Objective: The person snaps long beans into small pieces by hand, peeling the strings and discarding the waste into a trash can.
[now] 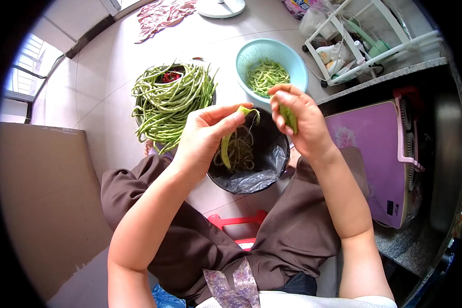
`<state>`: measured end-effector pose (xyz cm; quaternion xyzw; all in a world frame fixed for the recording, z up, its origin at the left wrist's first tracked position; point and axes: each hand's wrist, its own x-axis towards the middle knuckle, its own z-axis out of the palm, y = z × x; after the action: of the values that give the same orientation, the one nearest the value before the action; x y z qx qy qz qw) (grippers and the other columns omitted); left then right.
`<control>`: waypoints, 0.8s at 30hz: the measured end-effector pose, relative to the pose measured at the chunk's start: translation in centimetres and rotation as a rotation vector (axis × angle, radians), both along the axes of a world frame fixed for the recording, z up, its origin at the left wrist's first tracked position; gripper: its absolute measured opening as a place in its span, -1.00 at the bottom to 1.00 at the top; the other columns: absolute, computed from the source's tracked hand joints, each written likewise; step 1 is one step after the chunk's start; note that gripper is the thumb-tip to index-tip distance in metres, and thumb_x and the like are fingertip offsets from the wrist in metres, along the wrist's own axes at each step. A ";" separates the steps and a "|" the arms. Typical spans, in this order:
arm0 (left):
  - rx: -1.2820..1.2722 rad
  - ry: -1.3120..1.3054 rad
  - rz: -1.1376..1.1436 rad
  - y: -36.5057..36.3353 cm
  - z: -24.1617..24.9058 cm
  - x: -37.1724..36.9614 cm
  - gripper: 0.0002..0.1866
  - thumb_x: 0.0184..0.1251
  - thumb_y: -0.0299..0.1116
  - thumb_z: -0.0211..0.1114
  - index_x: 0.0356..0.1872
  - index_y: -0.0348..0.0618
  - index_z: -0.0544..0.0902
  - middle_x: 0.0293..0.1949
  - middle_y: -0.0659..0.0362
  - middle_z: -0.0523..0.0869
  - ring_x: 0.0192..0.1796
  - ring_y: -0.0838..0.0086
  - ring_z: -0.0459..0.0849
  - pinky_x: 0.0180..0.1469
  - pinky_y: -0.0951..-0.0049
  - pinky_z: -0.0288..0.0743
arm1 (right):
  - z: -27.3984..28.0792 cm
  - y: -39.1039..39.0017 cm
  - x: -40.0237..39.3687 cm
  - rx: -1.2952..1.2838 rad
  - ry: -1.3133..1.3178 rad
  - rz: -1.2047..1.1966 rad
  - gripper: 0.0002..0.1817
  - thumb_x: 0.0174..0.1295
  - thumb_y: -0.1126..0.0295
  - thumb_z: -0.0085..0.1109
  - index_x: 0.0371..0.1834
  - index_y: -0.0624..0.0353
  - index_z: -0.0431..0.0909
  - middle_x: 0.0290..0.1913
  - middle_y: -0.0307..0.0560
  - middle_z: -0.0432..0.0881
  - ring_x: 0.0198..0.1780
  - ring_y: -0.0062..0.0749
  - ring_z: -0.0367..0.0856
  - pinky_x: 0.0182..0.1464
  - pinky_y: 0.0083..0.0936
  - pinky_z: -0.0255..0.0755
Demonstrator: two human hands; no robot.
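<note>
My left hand (203, 134) pinches a long green bean (225, 152) between thumb and fingertips; its lower part hangs down over the bin and a thin strip curls off near the top. My right hand (310, 123) is closed around several bean pieces (288, 118), partly hidden by the fingers. Below both hands is a black bin (273, 134) with a plastic liner (259, 177) and stringy bean scraps (244, 151) inside. A light-blue basin (244, 61) beyond my right hand holds short bean pieces (266, 77). Whole long beans (174, 105) are heaped at the left.
A white wheeled rack (339, 77) with bags and bottles stands at the back right. Beside my right arm is a purple flowered panel (364, 159). Cardboard (46, 195) stands at the left. A red stool (241, 219) shows between my legs. A pink cloth (161, 18) lies on the floor.
</note>
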<state>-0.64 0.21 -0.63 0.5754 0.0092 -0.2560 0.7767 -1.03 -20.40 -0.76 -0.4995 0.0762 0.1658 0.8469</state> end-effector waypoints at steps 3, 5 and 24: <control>-0.108 0.076 -0.013 0.2 0.4 0.0 -0.67 0.26 -0.32 0.30 -0.02 -0.31 0.63 -0.23 0.22 0.71 -0.20 0.67 0.61 -0.06 0.63 0.48 | 1.3 2.0 -0.9 -0.442 -0.196 0.062 -0.85 0.21 0.47 0.20 -0.17 0.20 0.57 -0.41 -0.30 0.54 -0.45 -0.73 0.43 -0.42 -0.81 0.28; -0.096 0.060 -0.008 0.0 0.2 -0.1 -0.66 0.26 -0.32 0.30 -0.03 -0.34 0.63 -0.23 0.21 0.71 -0.21 0.65 0.63 -0.09 0.63 0.49 | 0.8 2.6 -1.1 -0.448 -0.295 0.001 -0.89 0.14 0.52 0.26 -0.26 0.24 0.60 -0.43 -0.31 0.51 -0.44 -0.72 0.41 -0.36 -0.77 0.28; -0.061 0.158 -0.125 0.1 -0.3 0.1 -0.79 0.24 -0.33 0.29 -0.20 -0.23 0.66 -0.31 0.29 0.68 -0.26 0.68 0.57 -0.10 0.65 0.38 | 0.6 2.4 -0.9 -1.019 -0.943 0.008 -0.85 -0.03 0.55 0.24 -0.38 0.19 0.51 -0.44 -0.03 0.48 -0.41 -0.11 0.53 -0.36 -0.35 0.41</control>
<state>-0.55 0.31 -0.88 0.5289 0.0266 -0.3484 0.7734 -1.93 -17.99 -0.15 -0.8538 -0.2333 -0.1224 0.4490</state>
